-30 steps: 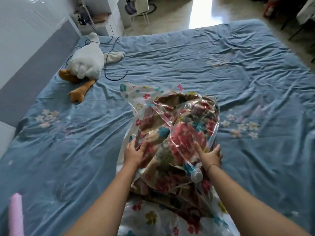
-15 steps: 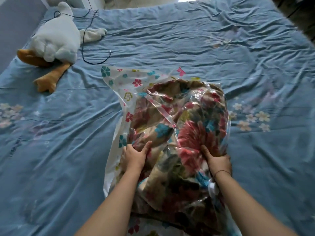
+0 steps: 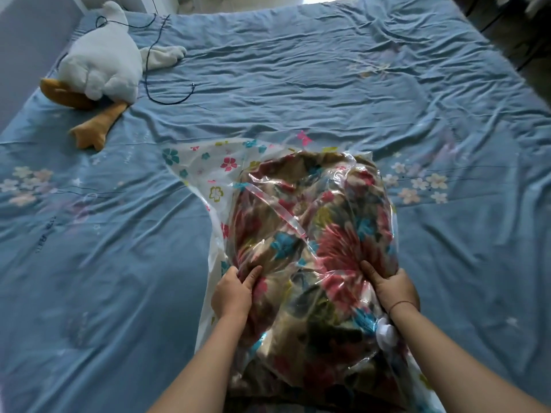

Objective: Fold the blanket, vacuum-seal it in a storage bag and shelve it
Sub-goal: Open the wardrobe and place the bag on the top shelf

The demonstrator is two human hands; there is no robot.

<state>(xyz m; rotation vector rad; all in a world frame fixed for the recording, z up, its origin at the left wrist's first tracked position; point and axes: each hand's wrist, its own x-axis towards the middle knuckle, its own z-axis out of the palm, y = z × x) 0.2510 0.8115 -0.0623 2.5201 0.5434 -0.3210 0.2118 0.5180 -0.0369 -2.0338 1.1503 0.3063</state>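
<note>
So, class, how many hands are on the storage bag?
2: the left hand grips the storage bag on its left side, the right hand on its right. None seem hidden.

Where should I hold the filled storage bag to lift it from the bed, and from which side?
Probably by the bulging middle where the blanket sits, one hand from each long side, as the left hand and right hand grip it. The far corner of the bag is empty, limp film and would sag, and the white valve by the right wrist is best left untouched.
</note>
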